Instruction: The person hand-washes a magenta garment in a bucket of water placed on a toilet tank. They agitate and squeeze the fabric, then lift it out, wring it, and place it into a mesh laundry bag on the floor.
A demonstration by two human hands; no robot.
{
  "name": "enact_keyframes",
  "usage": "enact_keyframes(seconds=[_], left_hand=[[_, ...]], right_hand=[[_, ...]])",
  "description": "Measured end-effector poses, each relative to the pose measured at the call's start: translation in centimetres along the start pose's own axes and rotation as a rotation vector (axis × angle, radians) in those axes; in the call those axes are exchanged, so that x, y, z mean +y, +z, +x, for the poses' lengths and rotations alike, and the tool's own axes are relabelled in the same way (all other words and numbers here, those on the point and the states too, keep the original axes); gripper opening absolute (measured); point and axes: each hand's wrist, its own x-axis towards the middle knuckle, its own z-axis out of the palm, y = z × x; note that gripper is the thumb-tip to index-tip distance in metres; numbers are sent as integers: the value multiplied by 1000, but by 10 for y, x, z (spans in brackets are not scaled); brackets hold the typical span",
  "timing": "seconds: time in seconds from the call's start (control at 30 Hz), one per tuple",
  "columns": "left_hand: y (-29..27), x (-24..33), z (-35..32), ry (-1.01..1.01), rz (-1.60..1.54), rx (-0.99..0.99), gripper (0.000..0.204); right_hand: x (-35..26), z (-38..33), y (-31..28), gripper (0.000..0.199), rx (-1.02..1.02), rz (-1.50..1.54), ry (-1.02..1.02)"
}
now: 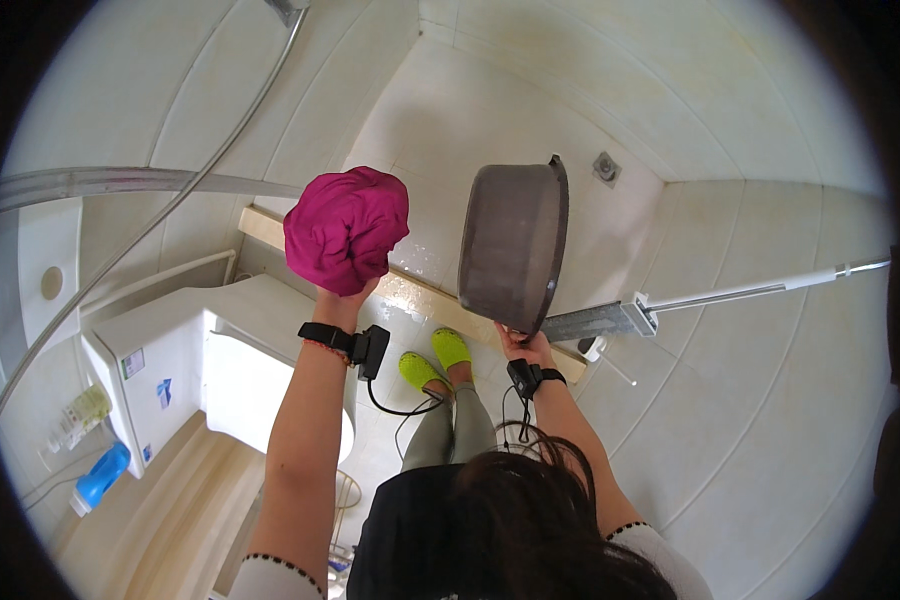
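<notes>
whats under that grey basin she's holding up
Below the tilted grey basin, held by the right hand, lie wet floor tiles and a raised threshold strip. The basin hides part of both; its inside faces away.

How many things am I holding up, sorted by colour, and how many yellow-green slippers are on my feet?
Magenta cloth, in the left hand: 1
Grey basin, in the right hand: 1
Yellow-green slippers: 2
Total: 4

Left hand (342,300) holds magenta cloth (346,228); right hand (526,348), grey basin (510,245).
</notes>
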Motion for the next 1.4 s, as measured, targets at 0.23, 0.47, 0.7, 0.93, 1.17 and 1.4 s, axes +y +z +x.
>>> enact_keyframes(seconds=[0.23, 0.47, 0.7, 0.93, 1.17, 1.4], left_hand=[[33, -7, -11, 35, -56, 276, 35], [21, -12, -2, 40, 9, 137, 34], [-8, -1, 6, 98, 146, -21, 40], [-8, -1, 3, 102, 160, -83, 50], [2, -5, 1, 71, 144, -114, 48], [5, -9, -1, 23, 100, -150, 46]], right_hand=[[6, -6, -6, 26, -28, -73, -22], [-14, -5, -15, 25, -24, -67, -18], [-17, -18, -24, 15, -117, -78, -12], [-18, -40, -2, 9, 113, -418, -326], [-32, -57, 2, 59, 220, -804, -747], [-19, -70, 19, 66, 277, -1104, -1102]])
